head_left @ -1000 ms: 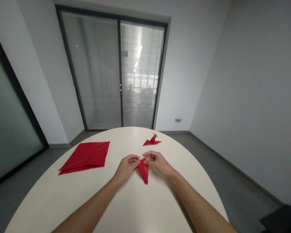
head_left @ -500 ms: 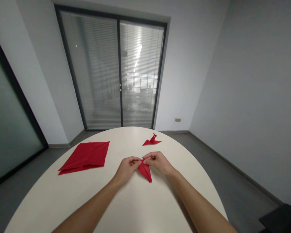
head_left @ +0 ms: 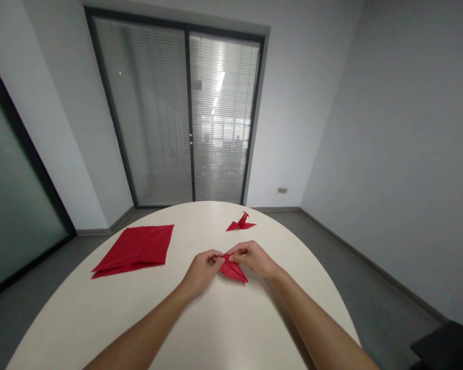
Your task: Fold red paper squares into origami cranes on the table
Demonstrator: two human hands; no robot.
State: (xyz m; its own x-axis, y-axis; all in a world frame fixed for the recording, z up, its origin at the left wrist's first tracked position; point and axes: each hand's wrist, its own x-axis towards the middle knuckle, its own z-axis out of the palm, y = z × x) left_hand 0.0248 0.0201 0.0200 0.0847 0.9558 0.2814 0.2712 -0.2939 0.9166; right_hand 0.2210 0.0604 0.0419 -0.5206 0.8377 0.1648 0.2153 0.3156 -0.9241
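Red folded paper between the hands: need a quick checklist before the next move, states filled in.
1. Left hand on the folded paper: ok, thumb and fingers at its upper end.
2. Right hand on it too: ok, pinching beside the left.
3. Paper's pointed end uncovered: ok, it shows below the right hand.
4. Paper bird apart from the hands: ok, on the table beyond them.
5. Large red sheet apart from the left hand: ok, lying off to its left.
6. Creases sharp under the fingertips: cannot tell, hidden and too small.
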